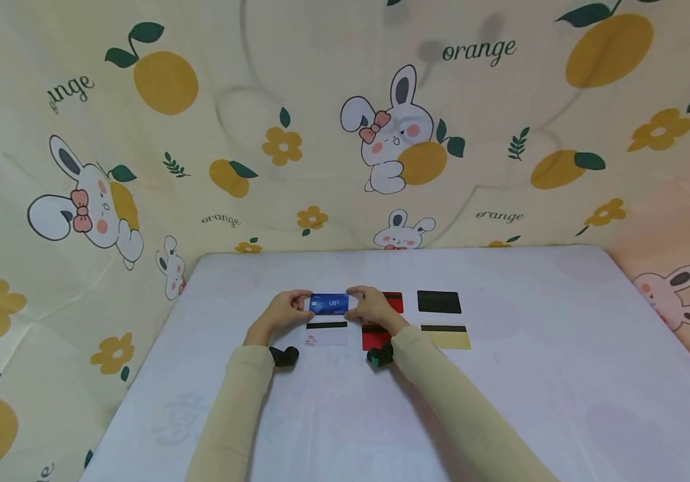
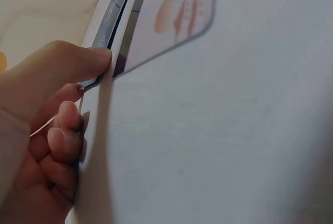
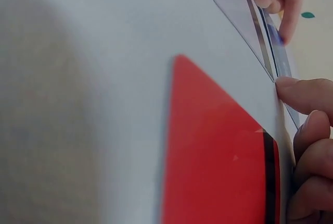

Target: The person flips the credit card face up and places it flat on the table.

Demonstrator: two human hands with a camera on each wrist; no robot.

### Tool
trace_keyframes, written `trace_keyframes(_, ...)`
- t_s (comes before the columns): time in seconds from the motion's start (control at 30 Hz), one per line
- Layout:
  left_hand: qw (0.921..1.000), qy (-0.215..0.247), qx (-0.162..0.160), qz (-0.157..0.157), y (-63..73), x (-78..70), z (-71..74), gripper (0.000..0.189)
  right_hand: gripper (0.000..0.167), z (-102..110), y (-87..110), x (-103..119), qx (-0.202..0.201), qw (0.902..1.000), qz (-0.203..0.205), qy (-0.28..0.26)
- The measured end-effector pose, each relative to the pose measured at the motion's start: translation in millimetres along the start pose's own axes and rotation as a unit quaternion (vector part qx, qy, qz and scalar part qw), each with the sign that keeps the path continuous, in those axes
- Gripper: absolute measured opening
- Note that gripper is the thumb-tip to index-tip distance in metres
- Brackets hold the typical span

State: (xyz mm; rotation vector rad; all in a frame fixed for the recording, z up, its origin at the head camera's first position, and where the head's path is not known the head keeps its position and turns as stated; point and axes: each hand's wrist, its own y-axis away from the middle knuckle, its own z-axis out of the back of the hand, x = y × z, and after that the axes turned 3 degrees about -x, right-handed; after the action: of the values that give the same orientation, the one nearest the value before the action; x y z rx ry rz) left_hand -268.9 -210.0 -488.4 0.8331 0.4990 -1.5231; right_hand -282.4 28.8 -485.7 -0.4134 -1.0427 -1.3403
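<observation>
A blue VIP card (image 1: 329, 304) lies between my two hands in the head view, at the back left of a group of cards. My left hand (image 1: 286, 309) pinches its left edge between thumb and fingers. On the opposite edge, my right hand (image 1: 373, 308) pinches it the same way. Just in front of the blue card is a pale card (image 1: 328, 336) with a black stripe and a small print. A red card (image 1: 394, 302) is partly hidden behind my right hand. Another red card (image 3: 223, 151), with a black stripe, lies under my right wrist.
To the right lie a black card (image 1: 439, 302) and a gold card (image 1: 450, 338) with a dark stripe. All rest on a white table (image 1: 531, 388). A patterned cloth (image 1: 320, 80) with rabbits and oranges hangs behind the table and along its sides.
</observation>
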Motion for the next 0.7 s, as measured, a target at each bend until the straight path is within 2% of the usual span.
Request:
trace_keyframes(0.2, 1.0, 0.0, 0.006, 0.006, -1.0, -1.8, 1.1, 0.055, 0.059, 0.6, 0.3, 2.0, -0.003, 1.0, 0.002, -0.002)
trace_keyframes(0.37, 1.0, -0.001, 0.002, 0.008, -1.0, -2.1, 1.7, 0.055, 0.056, -0.4, 2.6, 4.6, -0.014, 0.9996, 0.014, 0.021)
trace_keyframes(0.57, 1.0, -0.007, 0.002, 0.001, 1.2, 0.7, -1.4, 0.058, 0.055, -2.3, 7.0, 6.3, -0.013, 0.9993, 0.001, 0.035)
trace_keyframes(0.7, 0.9999, 0.002, -0.012, -0.009, 2.4, 0.2, -2.9, 0.058, 0.054, -2.1, 7.6, 7.0, -0.016, 0.999, 0.005, 0.042)
